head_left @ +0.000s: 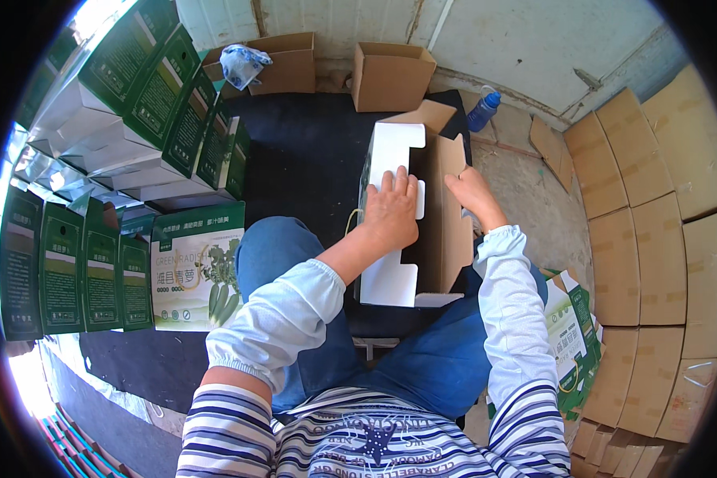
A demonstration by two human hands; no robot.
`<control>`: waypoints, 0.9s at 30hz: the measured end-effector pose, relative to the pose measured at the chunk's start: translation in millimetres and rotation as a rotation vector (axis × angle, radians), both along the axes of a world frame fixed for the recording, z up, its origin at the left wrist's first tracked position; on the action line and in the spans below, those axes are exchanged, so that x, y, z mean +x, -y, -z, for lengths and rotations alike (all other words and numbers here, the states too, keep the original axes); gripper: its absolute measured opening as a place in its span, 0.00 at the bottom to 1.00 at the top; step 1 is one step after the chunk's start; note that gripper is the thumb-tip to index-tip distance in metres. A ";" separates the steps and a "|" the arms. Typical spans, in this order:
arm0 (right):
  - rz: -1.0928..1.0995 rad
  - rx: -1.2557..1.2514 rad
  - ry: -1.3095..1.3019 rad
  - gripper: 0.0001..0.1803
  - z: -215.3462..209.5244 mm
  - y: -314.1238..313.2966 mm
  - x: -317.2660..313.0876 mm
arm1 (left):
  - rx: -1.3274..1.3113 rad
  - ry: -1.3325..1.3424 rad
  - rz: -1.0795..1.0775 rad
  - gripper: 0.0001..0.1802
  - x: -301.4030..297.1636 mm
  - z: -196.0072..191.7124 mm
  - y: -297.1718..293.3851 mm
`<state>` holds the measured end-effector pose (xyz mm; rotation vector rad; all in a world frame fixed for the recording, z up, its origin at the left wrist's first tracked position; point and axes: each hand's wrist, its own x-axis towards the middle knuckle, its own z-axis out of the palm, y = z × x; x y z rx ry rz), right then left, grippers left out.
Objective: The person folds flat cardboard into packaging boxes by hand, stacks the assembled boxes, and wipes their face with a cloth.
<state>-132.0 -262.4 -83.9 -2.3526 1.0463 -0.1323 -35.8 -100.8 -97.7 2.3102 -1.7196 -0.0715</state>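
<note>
A cardboard box (429, 279), white on its notched flap and brown inside, stands between my knees with its top open. My left hand (390, 211) lies over the white flap (390, 153) on the box's left side, fingers stretched out and a little apart. At the opposite side, my right hand (474, 195) grips the edge of the brown right flap (452, 163), thumb and fingers closed on it. A far end flap (430, 115) sticks up and outward. Part of a pale cord handle (352, 219) shows at the box's left side.
Green and white printed boxes (147, 88) are stacked at the left. Brown cartons (390, 76) and a blue-and-white plastic bag (243, 65) lie along the back. A blue bottle (483, 110) stands at the far right. Flattened printed boxes (570, 342) and a carton wall (637, 239) are right.
</note>
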 end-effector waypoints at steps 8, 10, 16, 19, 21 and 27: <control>-0.383 -0.346 0.287 0.15 -96.3 -122.9 -39.1 | 0.069 -0.013 0.000 0.37 8.5 -4.7 3.3; -0.666 -0.193 -0.009 0.19 -93.4 -148.4 -59.7 | 0.049 0.003 -0.012 0.37 10.5 -2.0 1.4; -0.814 -0.264 -0.159 0.05 -72.7 -140.4 -99.7 | 0.034 -0.010 0.027 0.35 3.3 -1.5 6.7; -0.884 -0.146 -0.053 0.03 -72.6 -146.0 -99.5 | 0.100 0.135 0.009 0.35 1.0 6.6 3.3; -0.886 -0.188 -0.048 0.03 -72.5 -142.4 -96.0 | 0.097 0.191 0.002 0.36 -0.8 12.7 2.5; -0.534 -0.231 -0.213 0.12 -39.4 -130.5 -75.7 | 0.069 0.183 0.038 0.36 4.7 18.8 -3.5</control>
